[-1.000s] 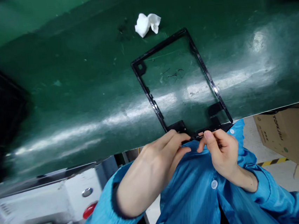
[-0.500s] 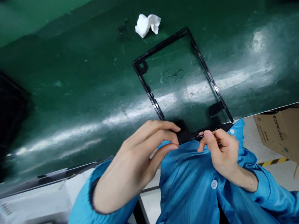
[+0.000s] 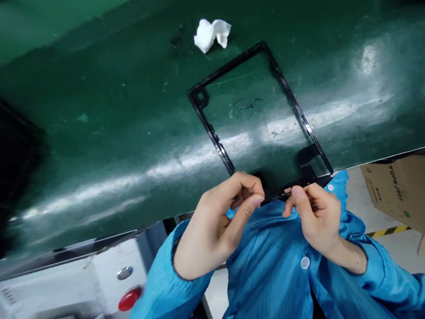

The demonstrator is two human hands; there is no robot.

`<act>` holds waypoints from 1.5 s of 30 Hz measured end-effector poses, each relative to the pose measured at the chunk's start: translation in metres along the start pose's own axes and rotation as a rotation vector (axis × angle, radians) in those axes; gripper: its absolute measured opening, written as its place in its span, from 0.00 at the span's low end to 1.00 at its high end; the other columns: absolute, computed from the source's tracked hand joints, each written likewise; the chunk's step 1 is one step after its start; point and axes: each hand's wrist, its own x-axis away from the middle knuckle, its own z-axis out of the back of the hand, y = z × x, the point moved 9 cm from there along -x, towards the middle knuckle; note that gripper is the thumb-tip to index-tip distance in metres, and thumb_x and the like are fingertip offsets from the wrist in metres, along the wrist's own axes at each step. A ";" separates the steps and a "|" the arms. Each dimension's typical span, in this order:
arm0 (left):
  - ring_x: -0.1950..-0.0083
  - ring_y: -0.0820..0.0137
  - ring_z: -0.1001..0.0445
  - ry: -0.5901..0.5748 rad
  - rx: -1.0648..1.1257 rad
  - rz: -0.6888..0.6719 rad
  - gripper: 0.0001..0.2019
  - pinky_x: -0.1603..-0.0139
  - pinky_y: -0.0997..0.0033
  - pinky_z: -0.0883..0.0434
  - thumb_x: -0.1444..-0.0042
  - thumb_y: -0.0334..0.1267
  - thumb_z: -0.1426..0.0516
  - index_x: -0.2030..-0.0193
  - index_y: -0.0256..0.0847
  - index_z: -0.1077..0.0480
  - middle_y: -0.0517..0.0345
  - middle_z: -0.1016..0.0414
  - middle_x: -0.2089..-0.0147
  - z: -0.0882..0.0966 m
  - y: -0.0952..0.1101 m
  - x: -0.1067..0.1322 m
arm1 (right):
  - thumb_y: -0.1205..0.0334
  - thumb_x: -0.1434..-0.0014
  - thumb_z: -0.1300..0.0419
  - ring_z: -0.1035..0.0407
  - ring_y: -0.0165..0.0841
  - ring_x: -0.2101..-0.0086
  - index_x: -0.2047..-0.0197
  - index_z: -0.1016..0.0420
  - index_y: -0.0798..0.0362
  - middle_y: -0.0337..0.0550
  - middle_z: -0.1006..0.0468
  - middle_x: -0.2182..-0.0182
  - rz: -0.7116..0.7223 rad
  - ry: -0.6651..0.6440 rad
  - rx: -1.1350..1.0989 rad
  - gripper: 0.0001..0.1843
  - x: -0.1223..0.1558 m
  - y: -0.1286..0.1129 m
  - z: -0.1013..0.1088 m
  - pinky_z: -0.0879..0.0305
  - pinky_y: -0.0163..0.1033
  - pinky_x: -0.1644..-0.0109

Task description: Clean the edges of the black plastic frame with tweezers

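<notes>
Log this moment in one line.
black frame: over green table; left hand: at near edge; right hand: pinching same edge; white wad: beyond frame

shiny blue jacket point(image 3: 267, 254) | long sleeves point(image 3: 161, 297) | round white buttons point(image 3: 305, 263)

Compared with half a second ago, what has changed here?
The left hand has moved slightly rightward at the near edge of the black frame, and its fingers, outstretched then, are now curled in, tips together; whether they grip the frame is unclear. The right hand still pinches that edge; the frame and crumpled white wad stay about where they were.
</notes>
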 end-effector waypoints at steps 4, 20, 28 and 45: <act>0.69 0.74 0.27 -0.036 -0.176 -0.017 0.06 0.69 0.74 0.29 0.28 0.36 0.43 0.59 0.41 0.28 0.60 0.23 0.66 0.004 0.002 0.001 | 0.54 0.25 0.43 0.32 0.26 0.84 0.62 0.22 0.52 0.35 0.19 0.80 0.008 0.010 0.000 0.16 0.000 -0.001 0.001 0.37 0.32 0.79; 0.55 0.67 0.23 0.011 -0.562 -0.221 0.07 0.52 0.66 0.23 0.25 0.29 0.49 0.53 0.37 0.29 0.52 0.24 0.55 -0.018 0.019 0.014 | 0.54 0.24 0.44 0.26 0.28 0.78 0.63 0.21 0.51 0.37 0.18 0.77 0.000 -0.028 -0.141 0.17 0.004 0.005 -0.002 0.34 0.33 0.74; 0.56 0.68 0.27 0.065 -0.462 -0.240 0.08 0.53 0.66 0.28 0.26 0.27 0.50 0.56 0.40 0.33 0.54 0.28 0.55 -0.039 0.020 0.008 | 0.53 0.24 0.45 0.36 0.25 0.82 0.69 0.25 0.51 0.37 0.20 0.78 -0.018 -0.144 -0.040 0.21 0.003 0.002 -0.015 0.38 0.31 0.78; 0.60 0.75 0.27 -0.017 0.094 -0.054 0.07 0.56 0.76 0.31 0.23 0.33 0.50 0.56 0.42 0.34 0.61 0.27 0.60 -0.031 -0.002 0.008 | 0.58 0.25 0.45 0.29 0.25 0.80 0.69 0.28 0.51 0.37 0.17 0.76 -0.034 -0.136 -0.038 0.18 0.000 0.000 -0.012 0.36 0.29 0.76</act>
